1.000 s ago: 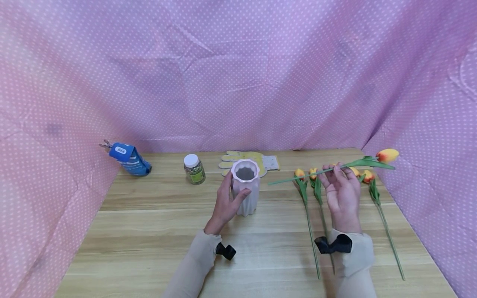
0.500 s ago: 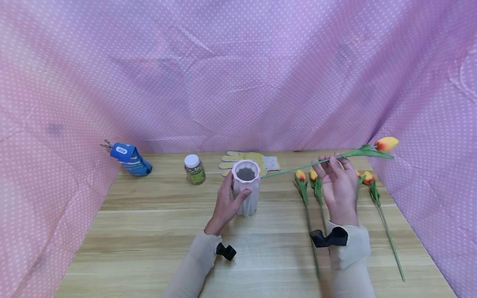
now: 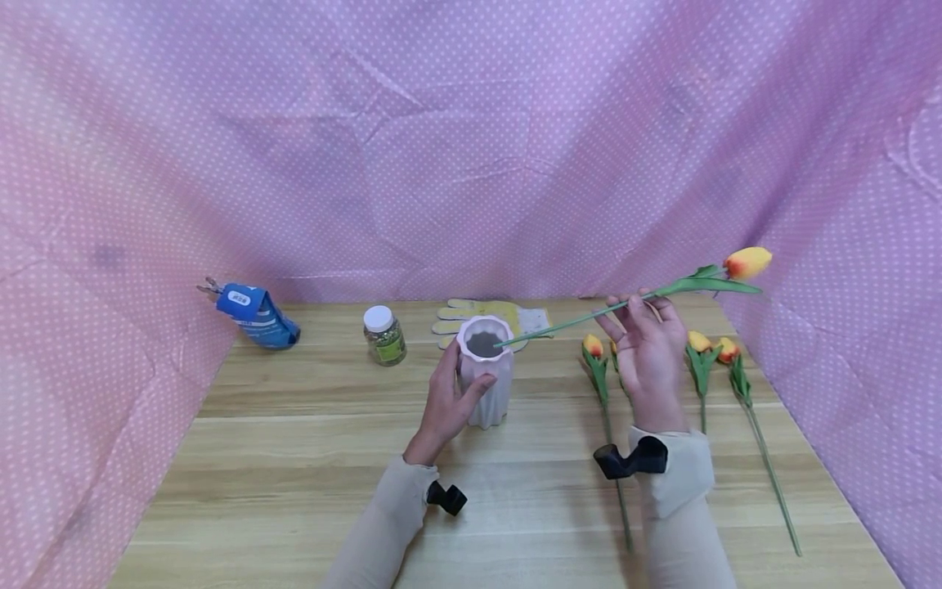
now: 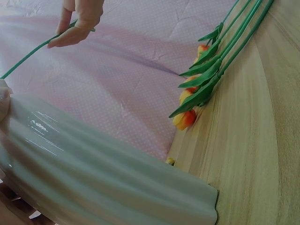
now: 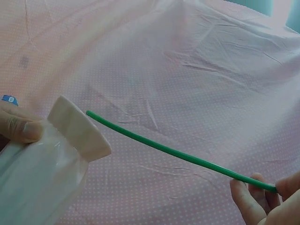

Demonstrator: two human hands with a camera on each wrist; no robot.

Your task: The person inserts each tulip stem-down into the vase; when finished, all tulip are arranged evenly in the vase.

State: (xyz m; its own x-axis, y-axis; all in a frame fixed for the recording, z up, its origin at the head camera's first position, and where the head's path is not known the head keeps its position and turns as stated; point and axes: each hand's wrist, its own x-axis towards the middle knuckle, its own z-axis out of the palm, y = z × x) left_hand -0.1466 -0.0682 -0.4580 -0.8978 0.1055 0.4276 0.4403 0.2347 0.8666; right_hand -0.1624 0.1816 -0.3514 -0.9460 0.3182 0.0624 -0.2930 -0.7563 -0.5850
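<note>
A white ribbed vase (image 3: 489, 393) stands upright on the wooden table, and my left hand (image 3: 447, 401) grips its left side with the thumb across the front. My right hand (image 3: 651, 352) pinches the green stem of a yellow and red artificial tulip (image 3: 749, 263) in the air. The bloom points up to the right, while the bare stem end slants down to the vase mouth. In the right wrist view the stem tip (image 5: 90, 113) is close by the vase rim (image 5: 84, 133); whether they touch I cannot tell. The left wrist view shows the vase wall (image 4: 103, 164) up close.
Several more tulips (image 3: 739, 380) lie on the table (image 3: 294, 474) at the right, partly behind my right arm. A yellow and white work glove (image 3: 533, 321) lies behind the vase. Left of it stand a white-lidded jar (image 3: 384, 335) and a blue pouch (image 3: 261, 315).
My right hand has moved left and up with the tulip. Its stem end has come from right of the vase to the vase mouth. The left hand and the vase have stayed put.
</note>
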